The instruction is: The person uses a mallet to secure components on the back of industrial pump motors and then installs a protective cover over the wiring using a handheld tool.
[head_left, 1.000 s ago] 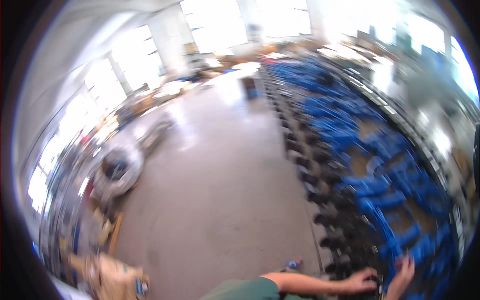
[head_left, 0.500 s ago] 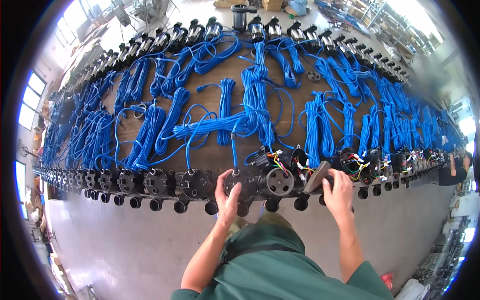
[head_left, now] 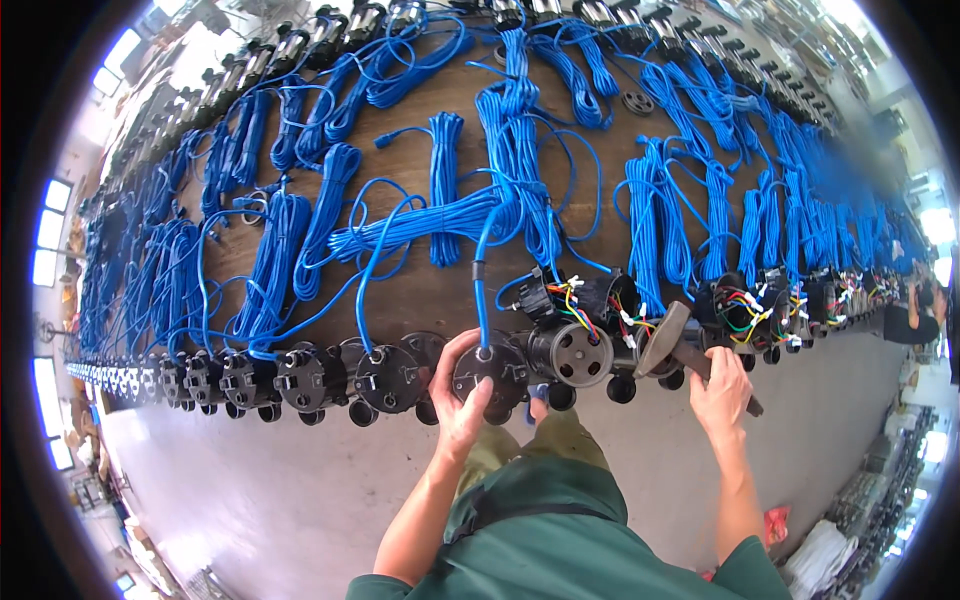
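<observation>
The right grip [head_left: 720,392], a bare hand, is wrapped around the handle of a dark-handled hammer with a dull grey-brown head [head_left: 660,342]; the hammer is near the front edge of the desk, its head just right of a round grey disc pierced with holes [head_left: 583,355], though whether it touches anything there cannot be told. The left grip [head_left: 460,398], also bare, is clamped on a round black plastic end cap [head_left: 507,374], thumb pressed on its front face and fingers around its left side. Marks on that face are too small to read. A thick blue cable with a dark band [head_left: 481,305] rises from the cap's top. Beyond the hammer, open black cylindrical housings [head_left: 735,305] contain loose wires in red, yellow, green and white; similar wires spill out above the pierced disc. To the left runs a row of closed black cylinders with round capped ends [head_left: 388,380]. Behind, the brown desk [head_left: 405,165] carries many tied bundles of blue cable [head_left: 272,262]. Along its far edge stand black-and-silver cylinders [head_left: 328,40]. At far right, another person in dark clothing [head_left: 908,326] is beside the desk.
</observation>
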Demonstrator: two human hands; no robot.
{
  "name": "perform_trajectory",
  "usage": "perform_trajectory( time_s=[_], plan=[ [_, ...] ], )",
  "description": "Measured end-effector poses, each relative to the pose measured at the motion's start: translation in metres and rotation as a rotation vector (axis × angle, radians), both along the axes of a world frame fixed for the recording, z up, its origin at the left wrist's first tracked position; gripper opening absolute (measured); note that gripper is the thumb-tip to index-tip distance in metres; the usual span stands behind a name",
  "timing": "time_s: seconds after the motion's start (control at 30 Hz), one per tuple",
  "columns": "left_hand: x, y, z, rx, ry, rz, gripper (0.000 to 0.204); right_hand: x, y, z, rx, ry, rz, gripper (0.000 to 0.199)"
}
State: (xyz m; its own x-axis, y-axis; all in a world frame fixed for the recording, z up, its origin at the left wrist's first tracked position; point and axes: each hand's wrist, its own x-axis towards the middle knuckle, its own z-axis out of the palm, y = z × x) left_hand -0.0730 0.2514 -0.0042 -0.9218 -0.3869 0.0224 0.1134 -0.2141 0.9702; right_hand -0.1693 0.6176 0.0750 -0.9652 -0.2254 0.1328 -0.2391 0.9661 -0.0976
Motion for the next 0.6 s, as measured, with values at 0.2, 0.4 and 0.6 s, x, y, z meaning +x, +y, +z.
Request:
perform_trajectory(
  time_s=[0.2, 0.4, 0.6],
  plan=[
    [0.002, 0.007, -0.014, 0.022, -0.027, 0.049, 0.074, 0.066, -0.032, 0.031, -0.531, -0.466, -0.406, 0.024],
    [-0.004, -0.003, -0.004, -0.106, -0.016, -0.010, 0.074, 0.108, -0.086, 0.035, -0.947, -0.594, -0.261, 0.023],
    [-0.006, 0.002, -0.007, -0.136, -0.033, 0.062, 0.077, 0.093, -0.109, 0.040, -0.734, -0.736, -0.150, 0.029]
  ],
)
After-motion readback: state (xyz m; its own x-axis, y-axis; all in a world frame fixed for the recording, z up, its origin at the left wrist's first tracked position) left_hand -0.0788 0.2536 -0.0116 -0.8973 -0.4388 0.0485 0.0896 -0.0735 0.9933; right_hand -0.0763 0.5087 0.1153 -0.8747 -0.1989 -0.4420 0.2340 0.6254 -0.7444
